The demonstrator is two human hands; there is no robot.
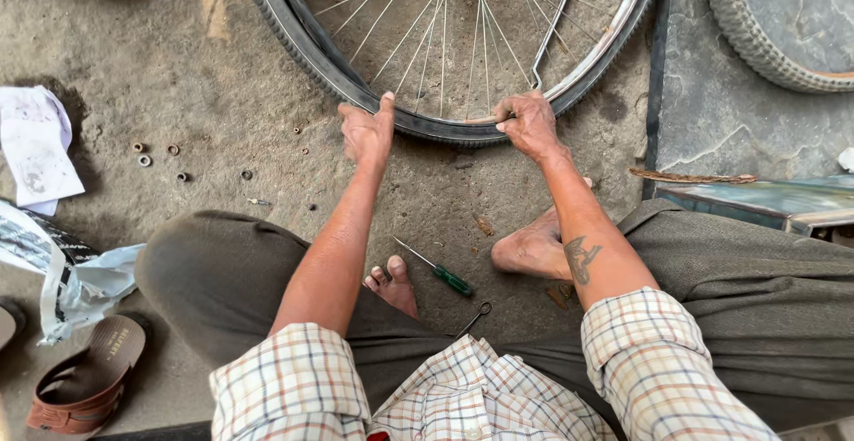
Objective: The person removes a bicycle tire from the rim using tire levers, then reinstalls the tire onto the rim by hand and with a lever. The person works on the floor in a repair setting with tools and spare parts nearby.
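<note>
Partly hidden: the bicycle wheel (454,45) is cut off by the top edge, so only its lower arc shows, and the hub is out of view. The black tyre (356,94) sits on a shiny metal rim with thin spokes fanning upward; along the left side it looks lifted off the rim, though the gap is hard to make out. The wheel stands on the dirt floor (213,112) just ahead of the person's bare feet, its plane running left to right across the view. The left hand (367,131) presses on the tyre's lowest arc, thumb up against the tread, fingers together. The right hand (528,123) curls closed over tyre and rim nearby. A green-handled screwdriver (438,269) lies between the feet, tip toward upper left. Small nuts (142,158) lie scattered to the left.
</note>
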